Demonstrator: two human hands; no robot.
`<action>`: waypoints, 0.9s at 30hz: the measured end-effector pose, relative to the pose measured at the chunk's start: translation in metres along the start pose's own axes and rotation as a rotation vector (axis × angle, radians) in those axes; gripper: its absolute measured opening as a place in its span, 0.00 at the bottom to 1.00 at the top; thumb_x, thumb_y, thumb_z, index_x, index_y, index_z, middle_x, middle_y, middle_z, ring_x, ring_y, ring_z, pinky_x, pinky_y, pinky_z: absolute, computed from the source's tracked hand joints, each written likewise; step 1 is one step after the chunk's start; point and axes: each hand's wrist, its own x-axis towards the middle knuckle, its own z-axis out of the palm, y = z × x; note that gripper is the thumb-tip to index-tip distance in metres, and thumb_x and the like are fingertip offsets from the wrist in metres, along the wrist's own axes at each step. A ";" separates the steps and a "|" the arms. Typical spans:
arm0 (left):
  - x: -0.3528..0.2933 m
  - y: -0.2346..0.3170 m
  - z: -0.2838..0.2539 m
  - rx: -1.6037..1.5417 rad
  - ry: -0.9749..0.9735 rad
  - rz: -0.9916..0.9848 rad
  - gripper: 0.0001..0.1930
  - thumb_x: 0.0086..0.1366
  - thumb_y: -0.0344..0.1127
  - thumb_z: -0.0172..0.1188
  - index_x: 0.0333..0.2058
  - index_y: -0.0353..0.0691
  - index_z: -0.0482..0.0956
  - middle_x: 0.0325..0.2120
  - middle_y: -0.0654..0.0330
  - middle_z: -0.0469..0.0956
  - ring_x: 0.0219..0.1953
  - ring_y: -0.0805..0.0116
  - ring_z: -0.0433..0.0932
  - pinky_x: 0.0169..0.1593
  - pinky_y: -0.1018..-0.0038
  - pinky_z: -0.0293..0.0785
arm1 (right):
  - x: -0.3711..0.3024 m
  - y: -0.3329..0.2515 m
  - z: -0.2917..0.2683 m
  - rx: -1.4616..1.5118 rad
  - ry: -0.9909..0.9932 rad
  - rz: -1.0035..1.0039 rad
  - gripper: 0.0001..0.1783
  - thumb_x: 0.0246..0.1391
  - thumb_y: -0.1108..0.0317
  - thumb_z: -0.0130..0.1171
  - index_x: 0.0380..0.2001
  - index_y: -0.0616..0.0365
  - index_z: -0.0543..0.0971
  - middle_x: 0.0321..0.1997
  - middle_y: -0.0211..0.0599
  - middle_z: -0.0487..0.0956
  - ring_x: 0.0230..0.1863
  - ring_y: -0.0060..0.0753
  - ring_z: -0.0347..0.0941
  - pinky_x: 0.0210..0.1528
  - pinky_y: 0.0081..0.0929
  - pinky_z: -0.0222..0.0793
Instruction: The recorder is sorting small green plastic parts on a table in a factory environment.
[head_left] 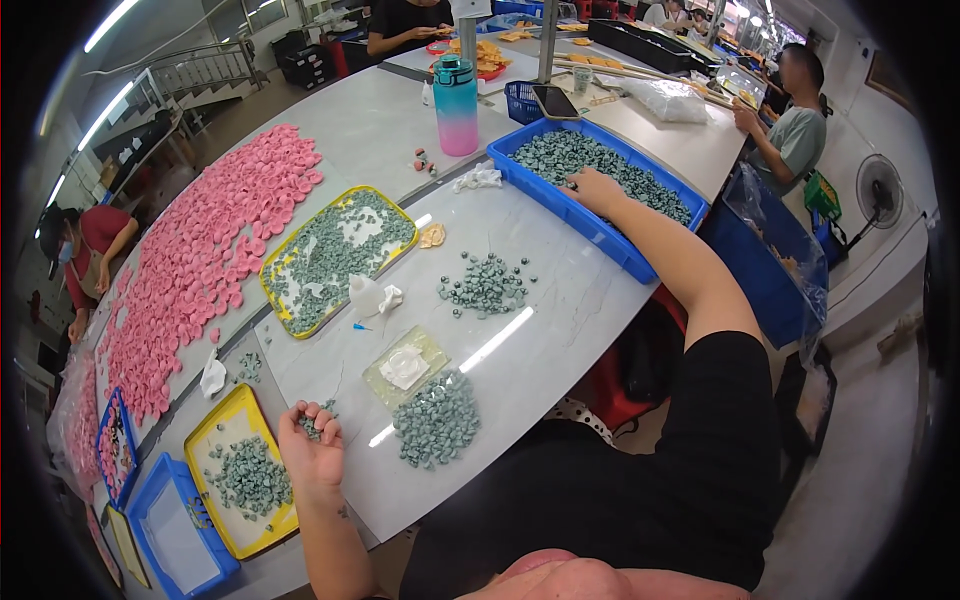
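Note:
My right hand reaches over the near left end of a blue plastic tray filled with small dark-green pieces. Its fingers are bent together at the pieces, and what they hold is hidden. At the lower left, my left hand is curled, palm up, around several small grey-green pieces. Beside it lies a yellow-rimmed tray with a heap of grey-green pieces. A loose pile of grey-green pieces and a pile of rounder, shinier ones lie on the table between my hands.
A white squeeze bottle and a translucent pad with white paper lie mid-table. Beyond are another yellow-rimmed tray, many pink cup-shaped pieces, a blue-pink drink bottle and a phone. Other people work around the tables.

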 end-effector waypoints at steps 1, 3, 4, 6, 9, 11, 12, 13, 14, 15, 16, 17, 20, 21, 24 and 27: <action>0.000 0.001 -0.001 -0.008 -0.011 -0.001 0.02 0.59 0.31 0.46 0.30 0.41 0.64 0.23 0.64 0.64 0.20 0.74 0.60 0.19 0.80 0.54 | -0.001 0.000 -0.004 0.002 0.000 -0.001 0.24 0.54 0.45 0.45 0.44 0.50 0.76 0.45 0.56 0.72 0.47 0.55 0.70 0.50 0.42 0.66; -0.002 0.002 -0.001 -0.004 -0.008 0.001 0.02 0.59 0.31 0.46 0.30 0.41 0.64 0.23 0.64 0.64 0.20 0.74 0.60 0.19 0.80 0.54 | 0.002 0.003 -0.013 0.050 -0.043 0.143 0.24 0.53 0.48 0.46 0.34 0.57 0.79 0.39 0.55 0.77 0.44 0.52 0.73 0.49 0.42 0.67; -0.002 0.003 0.000 0.000 -0.010 0.000 0.02 0.60 0.31 0.46 0.30 0.41 0.64 0.23 0.64 0.64 0.20 0.74 0.60 0.19 0.80 0.55 | 0.004 0.012 -0.011 0.049 -0.040 0.142 0.24 0.53 0.48 0.46 0.34 0.57 0.79 0.39 0.55 0.77 0.44 0.52 0.73 0.49 0.42 0.67; 0.001 0.004 0.002 0.005 -0.027 -0.010 0.02 0.60 0.31 0.46 0.30 0.41 0.64 0.23 0.64 0.64 0.20 0.74 0.60 0.19 0.80 0.55 | 0.010 0.035 -0.001 0.154 0.218 0.186 0.24 0.51 0.49 0.48 0.27 0.61 0.79 0.29 0.55 0.78 0.36 0.53 0.74 0.44 0.43 0.68; -0.002 0.008 -0.001 0.011 -0.004 0.000 0.03 0.60 0.32 0.46 0.30 0.40 0.64 0.23 0.64 0.64 0.20 0.74 0.60 0.19 0.80 0.55 | 0.014 0.008 -0.027 0.338 0.175 0.349 0.24 0.49 0.49 0.47 0.22 0.62 0.77 0.23 0.49 0.77 0.29 0.47 0.75 0.38 0.39 0.69; -0.001 0.009 -0.002 0.018 0.014 -0.004 0.03 0.60 0.32 0.46 0.30 0.40 0.64 0.23 0.64 0.64 0.20 0.74 0.60 0.19 0.81 0.54 | 0.014 0.002 -0.039 0.486 0.188 0.365 0.25 0.50 0.49 0.48 0.17 0.62 0.75 0.18 0.40 0.75 0.21 0.35 0.71 0.29 0.32 0.67; 0.001 0.010 -0.005 0.012 -0.003 -0.006 0.03 0.60 0.32 0.45 0.30 0.40 0.64 0.23 0.64 0.64 0.20 0.74 0.60 0.19 0.81 0.54 | 0.015 -0.005 -0.042 0.482 0.178 0.363 0.25 0.50 0.49 0.48 0.17 0.62 0.75 0.18 0.40 0.75 0.21 0.35 0.71 0.29 0.32 0.67; 0.005 0.010 -0.005 0.007 -0.022 -0.012 0.03 0.60 0.31 0.45 0.30 0.40 0.64 0.23 0.64 0.64 0.20 0.74 0.60 0.19 0.81 0.54 | 0.014 -0.016 -0.050 0.502 0.175 0.332 0.23 0.50 0.49 0.49 0.20 0.61 0.76 0.18 0.41 0.75 0.22 0.37 0.72 0.29 0.33 0.68; 0.008 0.008 -0.005 0.004 -0.014 -0.019 0.03 0.60 0.31 0.45 0.30 0.40 0.64 0.23 0.64 0.64 0.20 0.74 0.60 0.19 0.81 0.54 | 0.014 -0.028 -0.056 0.523 0.173 0.302 0.22 0.50 0.50 0.49 0.23 0.60 0.78 0.18 0.42 0.75 0.22 0.38 0.74 0.30 0.34 0.70; 0.008 0.009 -0.003 0.010 -0.013 -0.012 0.03 0.60 0.31 0.45 0.30 0.40 0.64 0.23 0.64 0.64 0.20 0.74 0.59 0.19 0.81 0.54 | 0.013 -0.041 -0.057 0.532 0.202 0.230 0.23 0.50 0.50 0.50 0.22 0.61 0.77 0.19 0.45 0.76 0.24 0.43 0.74 0.30 0.35 0.69; 0.010 0.009 -0.002 0.017 -0.010 -0.003 0.02 0.60 0.31 0.45 0.30 0.40 0.64 0.23 0.64 0.63 0.20 0.74 0.59 0.19 0.81 0.54 | 0.011 -0.055 -0.053 0.530 0.193 0.228 0.23 0.50 0.50 0.50 0.22 0.61 0.77 0.19 0.45 0.76 0.24 0.43 0.74 0.30 0.35 0.69; 0.011 0.009 -0.003 0.013 -0.002 -0.001 0.02 0.60 0.31 0.45 0.30 0.40 0.64 0.23 0.64 0.63 0.20 0.74 0.59 0.19 0.81 0.54 | 0.007 -0.073 -0.048 0.501 0.253 0.096 0.23 0.51 0.50 0.50 0.20 0.62 0.76 0.18 0.45 0.74 0.22 0.41 0.71 0.29 0.35 0.66; 0.013 0.012 -0.004 0.009 -0.015 0.004 0.02 0.60 0.31 0.45 0.30 0.40 0.64 0.24 0.63 0.63 0.20 0.74 0.59 0.19 0.81 0.54 | -0.014 -0.121 -0.025 0.455 0.278 -0.112 0.24 0.51 0.49 0.52 0.21 0.63 0.76 0.19 0.48 0.74 0.23 0.45 0.71 0.29 0.37 0.64; 0.013 0.012 -0.004 0.012 -0.001 0.007 0.02 0.60 0.31 0.46 0.30 0.40 0.64 0.23 0.63 0.63 0.21 0.74 0.59 0.19 0.81 0.54 | -0.022 -0.136 -0.016 0.391 0.240 -0.156 0.23 0.51 0.50 0.52 0.21 0.62 0.77 0.21 0.48 0.75 0.24 0.48 0.71 0.30 0.38 0.65; 0.015 0.012 -0.006 0.011 -0.003 0.003 0.02 0.60 0.31 0.46 0.30 0.40 0.64 0.23 0.63 0.63 0.21 0.74 0.59 0.19 0.81 0.54 | -0.046 -0.167 0.016 0.270 0.266 -0.268 0.20 0.51 0.52 0.52 0.21 0.59 0.77 0.24 0.45 0.75 0.25 0.49 0.71 0.30 0.39 0.67; 0.016 0.013 -0.009 0.009 -0.016 -0.003 0.02 0.60 0.31 0.45 0.30 0.40 0.64 0.23 0.63 0.62 0.21 0.74 0.59 0.19 0.80 0.54 | -0.067 -0.191 0.027 0.197 0.277 -0.366 0.15 0.51 0.55 0.55 0.21 0.56 0.77 0.26 0.41 0.74 0.26 0.45 0.71 0.29 0.37 0.69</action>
